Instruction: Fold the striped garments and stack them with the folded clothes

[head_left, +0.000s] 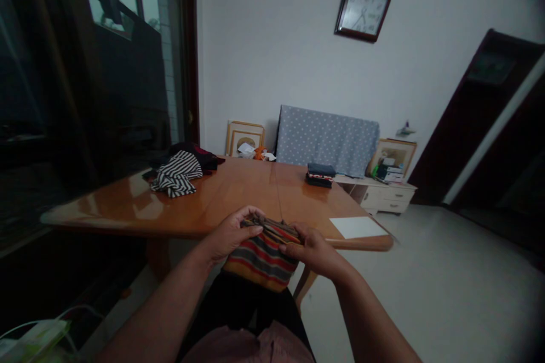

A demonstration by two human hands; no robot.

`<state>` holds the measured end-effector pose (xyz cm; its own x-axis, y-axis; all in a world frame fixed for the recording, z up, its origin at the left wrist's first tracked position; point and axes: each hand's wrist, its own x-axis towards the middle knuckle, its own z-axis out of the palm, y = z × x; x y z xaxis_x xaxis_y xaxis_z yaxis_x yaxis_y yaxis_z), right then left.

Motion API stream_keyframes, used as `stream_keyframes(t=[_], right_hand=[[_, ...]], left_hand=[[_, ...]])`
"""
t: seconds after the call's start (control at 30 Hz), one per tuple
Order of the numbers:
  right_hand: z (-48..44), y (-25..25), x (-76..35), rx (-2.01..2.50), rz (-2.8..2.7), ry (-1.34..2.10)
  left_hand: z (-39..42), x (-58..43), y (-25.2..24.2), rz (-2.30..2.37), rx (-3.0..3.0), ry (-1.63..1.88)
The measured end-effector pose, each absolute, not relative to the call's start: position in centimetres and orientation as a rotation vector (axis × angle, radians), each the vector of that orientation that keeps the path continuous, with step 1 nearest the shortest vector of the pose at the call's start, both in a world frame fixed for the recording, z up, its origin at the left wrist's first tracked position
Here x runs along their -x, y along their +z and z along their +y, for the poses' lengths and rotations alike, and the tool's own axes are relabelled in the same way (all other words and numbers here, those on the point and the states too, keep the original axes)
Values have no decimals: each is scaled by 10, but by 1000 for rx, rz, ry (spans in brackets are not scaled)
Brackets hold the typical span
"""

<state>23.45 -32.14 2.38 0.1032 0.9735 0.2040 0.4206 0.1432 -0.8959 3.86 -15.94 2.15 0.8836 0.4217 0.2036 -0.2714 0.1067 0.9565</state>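
Between my two hands hangs a folded striped cloth garment (264, 261), banded in red, orange and grey. Its gathered upper edge is just in front of the table's near edge, above my lap. My left hand (238, 232) grips its upper left corner, thumb on the near side. On the upper right corner, my right hand (310, 247) is closed with its thumb across the front. The fingers behind the cloth are partly hidden. What kind of garment it is, I cannot tell.
A wooden table (247, 181) spans the middle. On it lie a heap of black-and-white striped clothing (176, 173) at left, a stack of folded clothes (320, 174) at the back right, and a white sheet (358, 227) by the right corner. Behind stands a white cabinet (392, 198).
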Motion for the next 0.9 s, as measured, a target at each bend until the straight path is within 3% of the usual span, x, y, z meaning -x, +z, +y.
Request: stream_keyframes(t=[0.23,0.37,0.73,0.9], right_hand=[[-317,37,-221,1806,-1726,197],[-303,38,-209,2042,-1667,55],[-324,28,-249,1508,-1429,398],[-336,21,-269,1468,-1316,472]], left_hand=[[-165,-53,21,159,-1651,566],[-176,-58,25,183,-1917,636],[-160,-28,41,233,-1746,916],[-156,-10,42,247,-1814,837]])
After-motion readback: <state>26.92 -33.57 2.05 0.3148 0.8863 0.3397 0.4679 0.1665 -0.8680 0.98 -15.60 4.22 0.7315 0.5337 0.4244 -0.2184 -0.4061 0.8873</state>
